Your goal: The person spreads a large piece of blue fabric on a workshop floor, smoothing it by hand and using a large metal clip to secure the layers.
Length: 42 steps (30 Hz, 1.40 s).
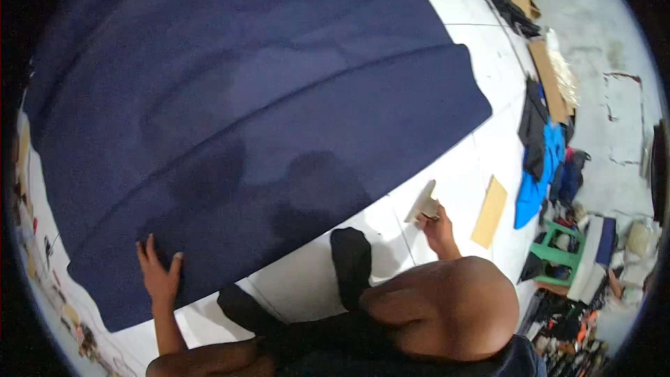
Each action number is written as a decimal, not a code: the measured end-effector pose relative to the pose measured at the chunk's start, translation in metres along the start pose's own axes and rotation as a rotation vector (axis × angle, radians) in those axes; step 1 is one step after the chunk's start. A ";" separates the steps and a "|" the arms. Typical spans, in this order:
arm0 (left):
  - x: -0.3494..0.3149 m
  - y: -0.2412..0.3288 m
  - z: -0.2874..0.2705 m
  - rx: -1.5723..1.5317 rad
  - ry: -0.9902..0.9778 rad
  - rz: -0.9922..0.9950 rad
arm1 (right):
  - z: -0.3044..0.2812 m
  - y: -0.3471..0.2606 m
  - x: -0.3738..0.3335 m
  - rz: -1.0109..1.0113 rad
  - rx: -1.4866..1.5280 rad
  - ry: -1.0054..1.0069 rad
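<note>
A large sheet of navy blue fabric lies spread over a white surface, with a long raised fold running across it. On its near left part rests my left hand, fingers spread apart and nothing held. Over the white surface, just off the fabric's near right edge, my right hand is closed on a pale, flat, wedge-shaped piece. The exact kind of this piece is too unclear to name. Shadows of my head and arms fall across the fabric.
A tan rectangular board lies on the white surface to the right. Beyond it are blue cloth, black cloth and cardboard. A green plastic stool stands amid clutter at the lower right. Small items line the far left edge.
</note>
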<state>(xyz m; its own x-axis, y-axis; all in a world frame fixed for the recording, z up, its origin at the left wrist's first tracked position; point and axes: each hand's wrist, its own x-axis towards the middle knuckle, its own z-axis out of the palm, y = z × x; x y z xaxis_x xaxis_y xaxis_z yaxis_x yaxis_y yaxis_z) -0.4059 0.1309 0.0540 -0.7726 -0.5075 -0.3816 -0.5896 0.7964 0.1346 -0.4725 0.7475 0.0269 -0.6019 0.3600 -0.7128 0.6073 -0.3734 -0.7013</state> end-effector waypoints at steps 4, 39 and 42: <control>0.000 -0.003 0.011 -0.052 0.036 0.001 | 0.007 -0.006 -0.014 0.004 -0.135 0.116; -0.153 -0.250 0.044 -1.753 0.484 -0.832 | 0.037 -0.133 -0.006 -0.136 -0.037 -0.137; -0.119 -0.210 -0.058 -1.580 0.647 -0.641 | 0.074 -0.179 -0.008 -0.445 -0.268 -0.164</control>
<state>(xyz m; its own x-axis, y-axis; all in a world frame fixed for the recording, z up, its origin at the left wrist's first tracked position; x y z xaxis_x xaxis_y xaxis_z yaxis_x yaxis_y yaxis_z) -0.2041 0.0051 0.1238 -0.0956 -0.9139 -0.3945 -0.1456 -0.3792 0.9138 -0.6145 0.7483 0.1584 -0.8911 0.2876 -0.3511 0.3731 0.0239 -0.9275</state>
